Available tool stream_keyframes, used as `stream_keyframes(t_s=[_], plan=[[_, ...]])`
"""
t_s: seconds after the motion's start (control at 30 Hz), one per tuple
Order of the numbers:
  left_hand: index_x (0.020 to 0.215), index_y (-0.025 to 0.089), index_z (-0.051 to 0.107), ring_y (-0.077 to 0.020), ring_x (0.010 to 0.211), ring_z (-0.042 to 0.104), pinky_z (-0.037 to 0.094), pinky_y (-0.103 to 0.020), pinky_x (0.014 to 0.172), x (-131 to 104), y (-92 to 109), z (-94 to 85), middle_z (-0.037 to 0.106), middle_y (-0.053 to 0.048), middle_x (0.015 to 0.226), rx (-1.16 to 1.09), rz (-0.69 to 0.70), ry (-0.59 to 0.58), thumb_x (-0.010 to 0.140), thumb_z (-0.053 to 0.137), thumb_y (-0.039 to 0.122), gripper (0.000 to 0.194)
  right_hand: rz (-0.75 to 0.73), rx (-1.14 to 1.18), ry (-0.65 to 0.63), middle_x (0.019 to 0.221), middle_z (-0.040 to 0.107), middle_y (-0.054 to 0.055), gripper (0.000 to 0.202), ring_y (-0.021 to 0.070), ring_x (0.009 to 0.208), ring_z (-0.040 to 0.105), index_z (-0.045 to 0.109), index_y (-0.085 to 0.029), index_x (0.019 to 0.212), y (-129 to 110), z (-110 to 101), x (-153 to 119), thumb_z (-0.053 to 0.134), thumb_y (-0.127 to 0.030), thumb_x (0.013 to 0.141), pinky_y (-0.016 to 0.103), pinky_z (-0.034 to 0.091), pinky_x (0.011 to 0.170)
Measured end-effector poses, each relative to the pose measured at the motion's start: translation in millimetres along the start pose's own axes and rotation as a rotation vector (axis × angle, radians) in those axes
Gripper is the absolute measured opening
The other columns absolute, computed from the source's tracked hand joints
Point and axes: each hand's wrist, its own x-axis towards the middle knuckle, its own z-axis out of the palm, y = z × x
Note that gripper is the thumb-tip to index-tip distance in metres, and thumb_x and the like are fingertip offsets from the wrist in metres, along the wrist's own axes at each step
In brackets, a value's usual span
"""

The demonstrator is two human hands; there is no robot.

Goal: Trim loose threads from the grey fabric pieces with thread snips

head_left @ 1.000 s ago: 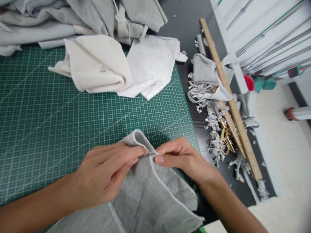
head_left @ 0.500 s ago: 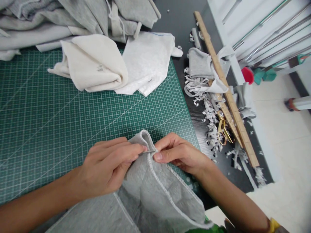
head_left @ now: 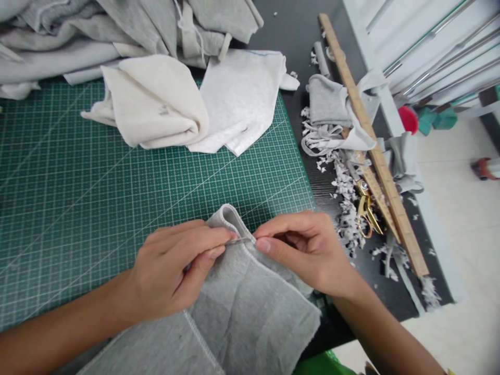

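A grey fabric piece [head_left: 250,302] with pale stitched seams hangs over the near edge of the green cutting mat [head_left: 156,187]. Its top edge is folded into a loop between my two hands. My left hand [head_left: 177,265] pinches the fold from the left, thumb and forefinger closed on the cloth. From the right, my right hand [head_left: 304,250] grips the seam edge between thumb and forefinger, its other fingers curled in. A thin straight edge of the fold lies between the fingertips. The lower part of the fabric runs out of view at the bottom.
Cream cloth [head_left: 160,104] and white cloth [head_left: 242,99] lie on the mat, below a heap of grey garments [head_left: 128,26]. On the dark table at right are a wooden ruler [head_left: 375,151], gold-handled scissors [head_left: 367,216] and fabric scraps [head_left: 346,182]. A red container [head_left: 408,120] stands beyond the edge.
The hanging seam flap at right has swung over and now lies flatter, showing its plain grey face. My right hand has shifted slightly right, and the view has moved a little left.
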Motion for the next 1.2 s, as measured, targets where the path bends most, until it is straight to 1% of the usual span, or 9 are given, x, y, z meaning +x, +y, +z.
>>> stream_keyframes(t_s=[0.17,0.33,0.43,0.53,0.73,0.87,1.0,1.13,1.2], plan=[[0.112,0.017,0.061,-0.0116,0.073,0.071,0.059,-0.021,0.064,-0.2,-0.2,0.5,0.074,0.0,0.085,0.008,0.012,-0.001,0.092,0.056,0.009,0.022,0.148,0.118,0.046,0.062,0.065,0.0,0.011,0.0079,0.053,0.051,0.076,-0.017,0.071,1.2,4.3,4.0,0.079,-0.027,0.075,0.02,0.039,0.047],[0.11,0.014,0.061,-0.0113,0.071,0.069,0.056,-0.02,0.059,-1.8,-1.1,2.2,0.074,-0.001,0.083,-0.004,0.048,-0.008,0.091,0.057,0.006,0.021,0.3,0.342,0.005,0.054,0.062,-0.003,0.009,0.0061,0.047,0.047,0.075,-0.017,0.064,6.9,6.0,8.0,0.08,-0.024,0.069,0.018,0.038,0.046],[0.109,0.016,0.061,-0.0105,0.07,0.069,0.056,-0.02,0.059,-1.9,-0.8,2.3,0.074,0.0,0.082,-0.001,0.045,-0.007,0.092,0.056,0.007,0.021,0.355,0.422,0.008,0.054,0.063,-0.003,0.005,0.0063,0.047,0.049,0.076,-0.018,0.064,10.8,6.5,8.0,0.08,-0.021,0.066,0.018,0.037,0.046],[0.108,0.017,0.061,-0.0102,0.068,0.068,0.055,-0.02,0.056,-1.2,0.0,1.4,0.074,0.001,0.082,-0.01,0.049,0.007,0.092,0.056,0.007,0.02,0.416,0.487,-0.008,0.055,0.064,-0.002,0.007,0.0073,0.048,0.052,0.075,-0.018,0.064,14.0,7.2,7.0,0.08,-0.023,0.063,0.018,0.041,0.048],[0.109,0.018,0.061,-0.0108,0.065,0.068,0.054,-0.021,0.051,-1.0,-0.5,-1.2,0.073,0.002,0.082,-0.005,0.05,-0.021,0.094,0.055,0.01,0.018,0.453,0.567,-0.05,0.056,0.064,-0.003,0.012,0.008,0.048,0.054,0.074,-0.018,0.065,18.0,9.3,5.8,0.082,-0.027,0.062,0.021,0.047,0.053],[0.109,0.015,0.06,-0.0105,0.069,0.068,0.055,-0.021,0.056,-1.5,-1.5,-1.7,0.074,0.0,0.086,-0.003,0.086,-0.036,0.092,0.055,0.007,0.019,0.483,0.617,-0.079,0.056,0.063,-0.003,0.013,0.0081,0.048,0.054,0.074,-0.019,0.064,19.6,11.7,5.4,0.083,-0.029,0.062,0.021,0.048,0.053],[0.109,0.016,0.06,-0.011,0.069,0.068,0.054,-0.021,0.055,-1.0,-1.5,-0.3,0.074,0.0,0.086,0.004,0.098,-0.02,0.092,0.057,0.007,0.02,0.418,0.534,-0.071,0.058,0.063,-0.003,0.016,0.0076,0.049,0.053,0.073,-0.018,0.067,15.6,9.6,4.9,0.083,-0.031,0.065,0.02,0.046,0.052],[0.111,0.019,0.06,-0.0106,0.067,0.067,0.055,-0.021,0.055,-0.8,-1.2,0.4,0.073,0.001,0.085,0.008,0.043,-0.028,0.094,0.056,0.011,0.02,0.229,0.262,-0.014,0.059,0.061,-0.003,0.012,0.0059,0.05,0.049,0.073,-0.016,0.071,4.8,4.0,1.3,0.082,-0.024,0.07,0.017,0.039,0.046],[0.113,0.017,0.06,-0.0101,0.067,0.067,0.055,-0.02,0.057,-1.2,-1.5,0.5,0.072,0.001,0.083,0.007,0.038,-0.032,0.094,0.056,0.011,0.02,0.13,0.144,0.015,0.062,0.063,-0.002,0.008,0.0062,0.052,0.051,0.074,-0.016,0.074,0.5,2.5,-1.4,0.08,-0.021,0.073,0.017,0.039,0.046]])
